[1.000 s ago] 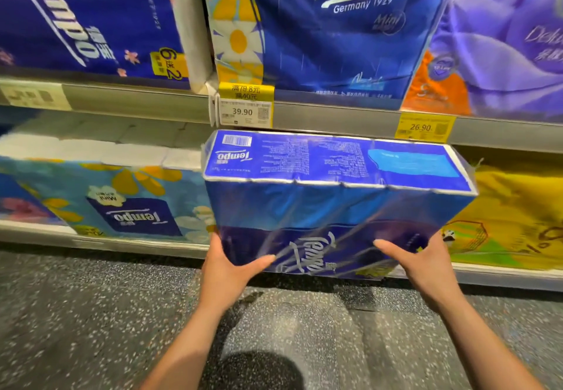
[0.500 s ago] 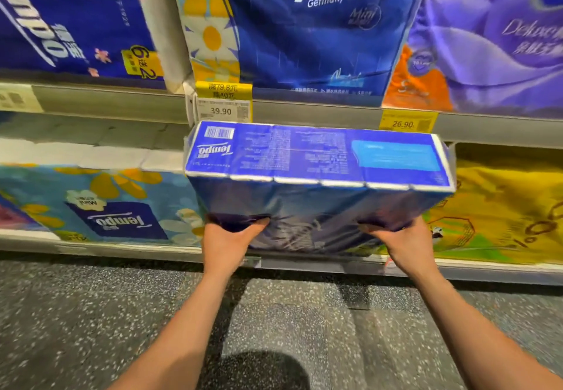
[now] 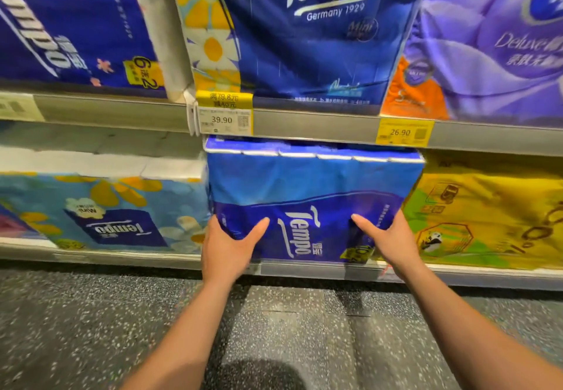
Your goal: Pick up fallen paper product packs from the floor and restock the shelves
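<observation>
On the bottom shelf (image 3: 137, 258): blue Tempo pack (image 3: 313, 188) stands in the slot, squeezed between the floral pack (image 3: 100, 207) on its left and the yellow pack (image 3: 487, 216) on its right.
Long axis: runs left to right along the shelf edge, with the broad printed face out towards the aisle.
Logo: turned sideways, reading top to bottom.
Top edge: tucked just under the upper shelf rail (image 3: 313, 126), below the 39.90 price tag (image 3: 224, 120).
Left hand (image 3: 227, 246): grasping the lower left corner, thumb across the front, fingers round the side.
Right hand (image 3: 393, 237): grasping the lower right corner, thumb on the front.
Floor (image 3: 91, 328): speckled grey, beneath both forearms.
</observation>
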